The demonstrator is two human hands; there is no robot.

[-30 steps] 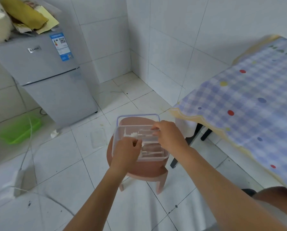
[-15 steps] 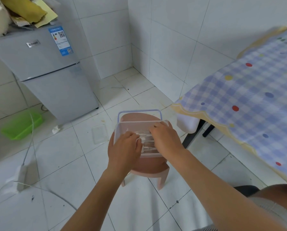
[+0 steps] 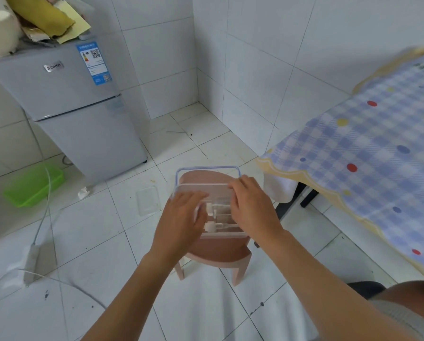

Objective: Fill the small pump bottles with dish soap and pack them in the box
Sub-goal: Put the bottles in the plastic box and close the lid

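Note:
A clear plastic box (image 3: 222, 234) stands on a low pink stool (image 3: 218, 253). Small clear pump bottles (image 3: 212, 226) with white pump heads lie on their sides inside it. My left hand (image 3: 181, 217) reaches into the box's left part, its fingers curled down by the pump heads. My right hand (image 3: 252, 207) lies over the bottles' bodies on the right, fingertips at the far wall. What either hand grips is hidden. A blue-rimmed clear lid (image 3: 207, 167) lies on the stool behind the box.
A table with a checked blue cloth (image 3: 366, 156) stands close on the right. A grey fridge (image 3: 83, 119) is at the back left, with a green tray (image 3: 33, 185) on the floor beside it. A clear lid (image 3: 148, 200) and a power strip with cable (image 3: 31, 257) lie on the tiles.
Both hands have moved lower into the box and closer together over the bottles. The view has shifted slightly; the box stays on the stool.

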